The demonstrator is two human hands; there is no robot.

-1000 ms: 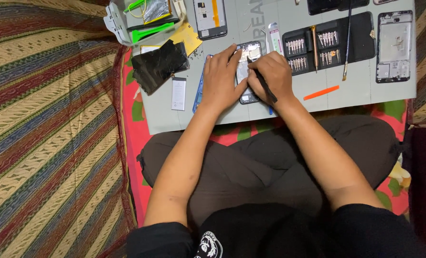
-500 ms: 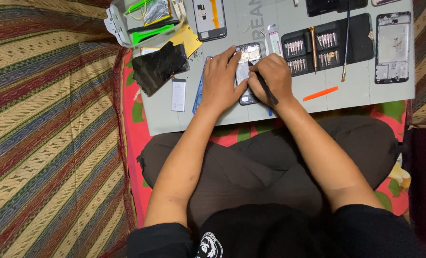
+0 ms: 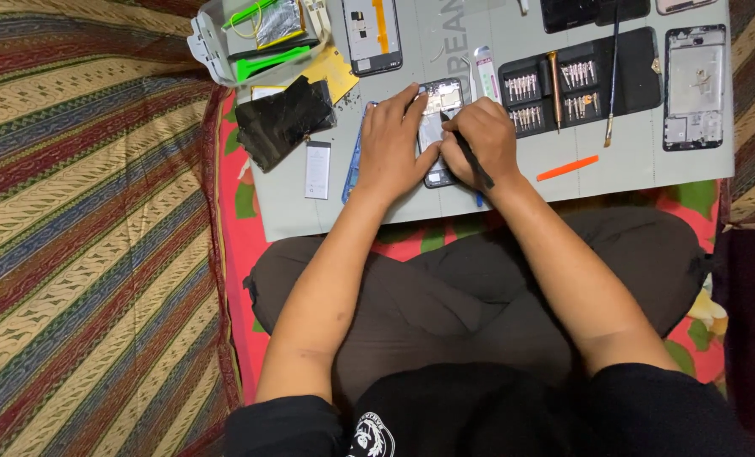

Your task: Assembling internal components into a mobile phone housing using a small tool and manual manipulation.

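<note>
An opened black smartphone with its back cover off (image 3: 439,101) lies near the middle of a grey work mat (image 3: 496,190), just inside the mat's near edge, pinned between two bare hands. The left hand (image 3: 392,144) rests flat over the phone's left side, fingers spread and loosely extended, pressing down rather than gripping. The right hand (image 3: 482,140) is curled around a thin black pen-like tool (image 3: 469,152), thumb and fingers closed on its shaft, its tip set against the phone's exposed interior.

To the right, a black tray of screwdriver bits (image 3: 576,80) sits close beside the right hand, with a silver phone frame (image 3: 693,85) at the mat's right edge. An orange plastic pry stick (image 3: 567,167) lies on bare mat near the right wrist. Left of the left hand, a small white rectangular card (image 3: 317,169) and a black cracked screen panel (image 3: 283,120) sit toward the mat's left edge. Bare mat shows along the near edge on both sides of the forearms.
</note>
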